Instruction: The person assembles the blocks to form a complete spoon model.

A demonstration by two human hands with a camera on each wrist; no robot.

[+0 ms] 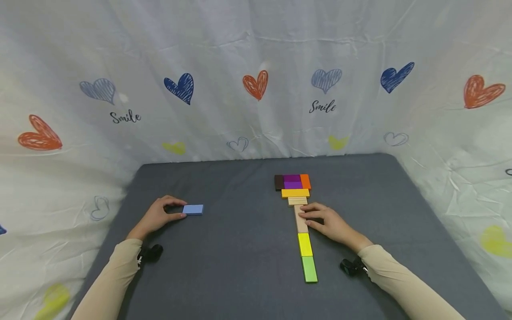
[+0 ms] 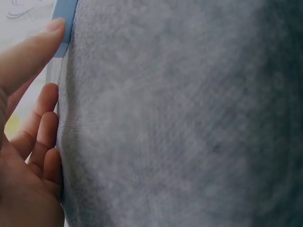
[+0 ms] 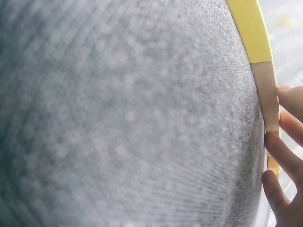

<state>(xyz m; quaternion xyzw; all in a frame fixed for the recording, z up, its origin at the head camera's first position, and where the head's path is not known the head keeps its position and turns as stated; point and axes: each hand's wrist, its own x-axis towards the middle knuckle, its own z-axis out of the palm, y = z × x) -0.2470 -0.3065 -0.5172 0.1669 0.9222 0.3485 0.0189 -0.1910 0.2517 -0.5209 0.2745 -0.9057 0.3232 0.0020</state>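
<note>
On the left of the table, my left hand [image 1: 157, 215] pinches a flat blue block [image 1: 194, 209] at its left end, thumb on the near side and a finger on the far side. The left wrist view shows only part of that blue block [image 2: 69, 16]. My right hand [image 1: 331, 226] rests on a plain wooden block [image 1: 301, 226], fingertips on its top and thumb by its right edge. Below this block lie a yellow block [image 1: 305, 245] and a green block [image 1: 309, 269], end to end. The right wrist view shows the thumb touching the wooden block [image 3: 266, 92].
Above the wooden block sit thin pale wooden strips [image 1: 298, 201], then an amber block [image 1: 295, 193]. At the top are purple blocks [image 1: 292, 182] between a dark brown block [image 1: 278, 182] and an orange block [image 1: 306, 181]. A heart-printed curtain [image 1: 216, 35] hangs behind the grey table [image 1: 224, 266].
</note>
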